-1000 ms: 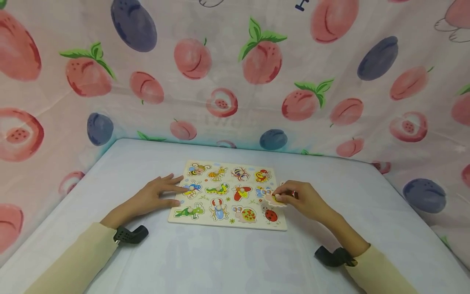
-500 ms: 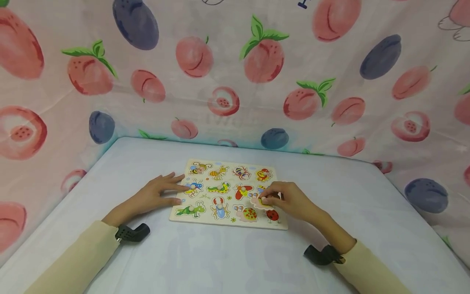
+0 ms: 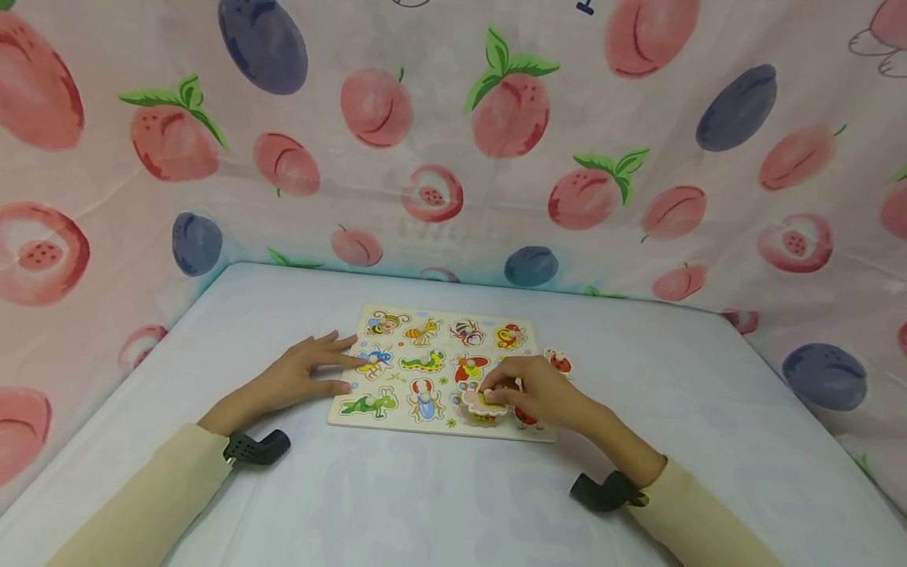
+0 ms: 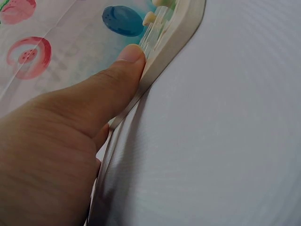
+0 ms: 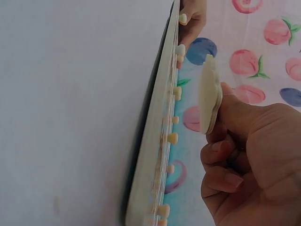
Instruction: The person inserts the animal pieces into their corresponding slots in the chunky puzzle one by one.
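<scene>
A wooden knob puzzle board (image 3: pixel 397 424) with insect pictures lies flat on the table. My left hand (image 3: pixel 294 376) rests at its left side, fingers spread over the edge; in the left wrist view the thumb (image 4: pixel 115 82) touches the board's rim. My right hand (image 3: pixel 534 387) pinches a snail puzzle piece (image 3: pixel 476 402) above the front right of the board, over the printed snail, which it partly covers. The right wrist view shows this piece (image 5: pixel 209 96) edge-on, apart from the board. Several knobbed pieces, such as the green caterpillar (image 3: pixel 411 365), sit in the board.
A ladybug puzzle piece (image 3: pixel 560 363) lies on the white-covered table (image 3: pixel 397 504), just right of the board. Fruit-printed cloth (image 3: pixel 283 228) hangs behind and at both sides.
My right hand has moved left and toward me with the snail piece, from the board's right edge to over the printed snail. The ladybug piece has come into sight. My left hand stays put.
</scene>
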`<state>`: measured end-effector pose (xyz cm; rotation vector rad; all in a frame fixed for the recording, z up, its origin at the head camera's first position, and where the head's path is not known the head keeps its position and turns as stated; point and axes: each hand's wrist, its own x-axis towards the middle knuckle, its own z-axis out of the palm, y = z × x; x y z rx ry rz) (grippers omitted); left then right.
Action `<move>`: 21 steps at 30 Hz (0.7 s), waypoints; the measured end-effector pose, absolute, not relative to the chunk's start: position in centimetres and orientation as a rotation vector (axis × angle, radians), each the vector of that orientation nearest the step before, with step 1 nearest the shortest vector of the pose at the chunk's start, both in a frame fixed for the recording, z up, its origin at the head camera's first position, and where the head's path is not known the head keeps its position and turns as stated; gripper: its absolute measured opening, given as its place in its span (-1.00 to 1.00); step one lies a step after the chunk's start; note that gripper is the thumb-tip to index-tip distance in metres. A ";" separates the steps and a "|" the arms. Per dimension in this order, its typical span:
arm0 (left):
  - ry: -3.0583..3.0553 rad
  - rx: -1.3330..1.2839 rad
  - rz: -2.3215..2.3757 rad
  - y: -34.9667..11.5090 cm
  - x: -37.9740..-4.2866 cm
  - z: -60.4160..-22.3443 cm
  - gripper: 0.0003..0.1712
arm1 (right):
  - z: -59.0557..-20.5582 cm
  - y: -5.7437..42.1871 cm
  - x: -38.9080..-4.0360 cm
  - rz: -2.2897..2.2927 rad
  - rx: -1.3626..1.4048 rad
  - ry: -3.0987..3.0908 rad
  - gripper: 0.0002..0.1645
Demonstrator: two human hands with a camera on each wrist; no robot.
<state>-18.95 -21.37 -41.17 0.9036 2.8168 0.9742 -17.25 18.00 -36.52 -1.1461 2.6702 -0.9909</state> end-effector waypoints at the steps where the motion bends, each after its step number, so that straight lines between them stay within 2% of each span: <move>1: 2.815 0.902 0.973 -21.3 -19.0 -41.2 -0.45 | -36.6 17.9 -17.3 -0.989 -1.156 2.663 -0.94; 21: 2.802 0.898 0.990 -21.3 -18.7 -40.8 -0.46 | -37.7 17.3 -17.1 -0.912 -1.095 2.638 -0.96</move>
